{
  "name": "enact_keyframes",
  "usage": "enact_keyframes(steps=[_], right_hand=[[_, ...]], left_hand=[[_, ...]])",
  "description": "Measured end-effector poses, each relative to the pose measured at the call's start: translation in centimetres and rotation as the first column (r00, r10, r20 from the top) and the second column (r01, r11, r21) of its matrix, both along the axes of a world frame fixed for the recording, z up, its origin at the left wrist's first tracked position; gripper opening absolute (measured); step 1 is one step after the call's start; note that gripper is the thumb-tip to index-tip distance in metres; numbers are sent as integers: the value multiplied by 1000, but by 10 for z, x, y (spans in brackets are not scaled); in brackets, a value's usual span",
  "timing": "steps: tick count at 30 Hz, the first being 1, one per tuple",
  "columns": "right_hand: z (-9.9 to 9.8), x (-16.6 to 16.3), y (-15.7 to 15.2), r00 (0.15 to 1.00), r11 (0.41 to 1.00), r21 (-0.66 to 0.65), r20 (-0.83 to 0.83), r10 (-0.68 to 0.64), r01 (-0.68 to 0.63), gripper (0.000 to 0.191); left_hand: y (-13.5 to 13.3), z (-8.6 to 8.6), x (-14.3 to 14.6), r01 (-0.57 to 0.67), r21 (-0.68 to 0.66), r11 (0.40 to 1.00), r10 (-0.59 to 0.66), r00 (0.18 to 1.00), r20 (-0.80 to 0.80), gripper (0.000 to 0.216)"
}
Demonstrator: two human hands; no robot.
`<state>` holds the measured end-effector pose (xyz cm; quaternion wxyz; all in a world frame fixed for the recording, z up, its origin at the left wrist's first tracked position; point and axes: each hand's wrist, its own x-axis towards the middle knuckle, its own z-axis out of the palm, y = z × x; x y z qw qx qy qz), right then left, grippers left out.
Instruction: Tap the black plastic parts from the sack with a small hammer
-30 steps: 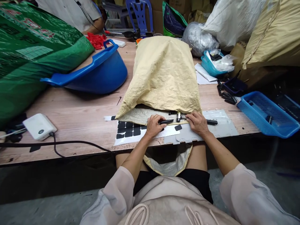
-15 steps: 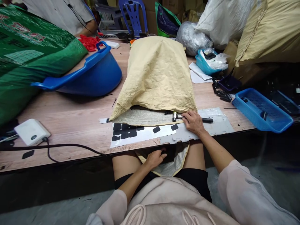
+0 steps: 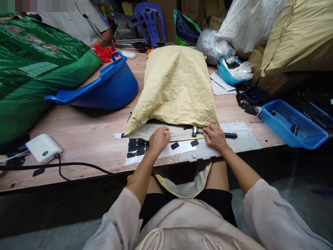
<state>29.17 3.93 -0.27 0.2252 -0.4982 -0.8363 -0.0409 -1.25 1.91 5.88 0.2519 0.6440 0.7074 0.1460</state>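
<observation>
A yellow woven sack (image 3: 179, 83) lies on the table, its mouth toward me and its pale lining showing. At the left part of that mouth is my left hand (image 3: 158, 139), fingers curled together; what they hold, if anything, is hidden. My right hand (image 3: 215, 137) is closed over the handle of a small hammer (image 3: 194, 131) lying across the sack's lower lip. The handle's black end sticks out to the right. Under the lip lies a white sheet (image 3: 166, 152) with black rounded pads (image 3: 140, 152). A second sack (image 3: 186, 189) hangs open between my knees.
A blue basin (image 3: 106, 86) and a green sack (image 3: 52, 76) stand at left. Nearer are a white box (image 3: 43, 147) and a black cable (image 3: 85, 166). At right is a blue basket (image 3: 288, 121). Someone's arm (image 3: 104, 37) shows at the back left.
My left hand has risen from the open sack between my knees to the mouth of the sack on the table. My right hand remains at the hammer.
</observation>
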Motion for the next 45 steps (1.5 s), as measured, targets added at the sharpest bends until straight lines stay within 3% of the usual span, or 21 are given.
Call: enact_keyframes(steps=[3,9,13,16,25,31,38,45], right_hand=[[1,-1,0,1000,1000,-3,2,-1,1,19],[2,-1,-2,1000,1000,1,-14,9,-9,17],[2,-1,-2,1000,1000,1,-22,8,-8,16],[2,-1,-2,1000,1000,-1,-22,2,-2,16],[3,-1,-1,1000,1000,8,-7,5,-5,17],[4,-1,-2,1000,1000,-20,-13,2,-2,19],[2,-1,-1,1000,1000,-29,-27,-3,2,18],[1,-1,-1,1000,999,-25,1,-19,19,19]], left_hand=[[30,-3,-3,-131,11,991,130,967,-221,45],[54,-5,6,-94,149,984,128,963,-236,39],[71,-4,18,-109,37,993,115,957,-265,31],[76,-6,24,-124,47,991,133,941,-310,28],[63,-12,23,-82,83,993,105,937,-334,26],[41,-19,7,-129,133,983,145,982,-119,27],[-5,-35,1,-2,193,981,-36,980,193,21],[-5,-41,18,175,209,962,-202,973,114,29]])
